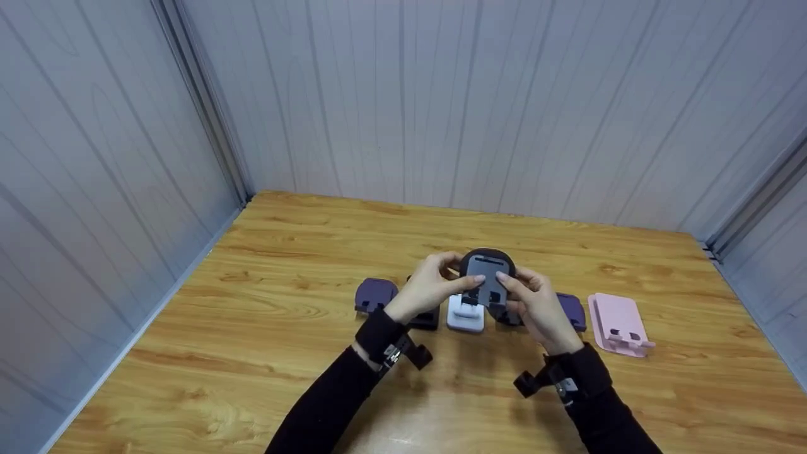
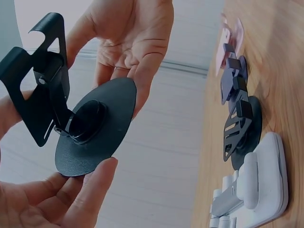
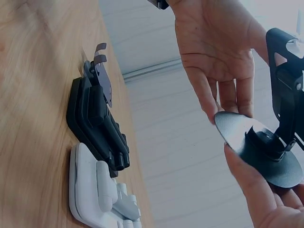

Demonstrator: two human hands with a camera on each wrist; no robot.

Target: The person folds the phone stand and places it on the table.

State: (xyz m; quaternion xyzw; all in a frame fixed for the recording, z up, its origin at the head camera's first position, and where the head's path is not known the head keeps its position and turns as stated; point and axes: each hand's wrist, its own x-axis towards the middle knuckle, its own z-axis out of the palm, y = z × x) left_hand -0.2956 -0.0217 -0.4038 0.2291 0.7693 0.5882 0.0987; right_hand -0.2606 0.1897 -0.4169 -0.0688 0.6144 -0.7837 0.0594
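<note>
Both hands hold up a black phone stand [image 1: 490, 268] above the table. It has a round base disc [image 2: 102, 130], a hinged arm and a slotted plate [image 1: 485, 277] with cut-outs and lip hooks. My left hand [image 1: 425, 287] grips the left side, with its thumb on the plate in the head view. From the right, my right hand [image 1: 539, 306] grips the other side, its thumb also on the plate. In the wrist views, fingers of both hands are around the disc's rim. Just below the held stand, a white folded phone stand [image 1: 466, 318] lies on the table.
A row of stands lies on the wooden table [image 1: 265, 378]: a purple one [image 1: 376, 293] and a black one [image 3: 97, 118] left of the white, then another black one [image 2: 244, 130], a purple one [image 1: 570, 310] and a pink one [image 1: 618, 315] rightward. Pale panel walls [image 1: 435, 107] border the table.
</note>
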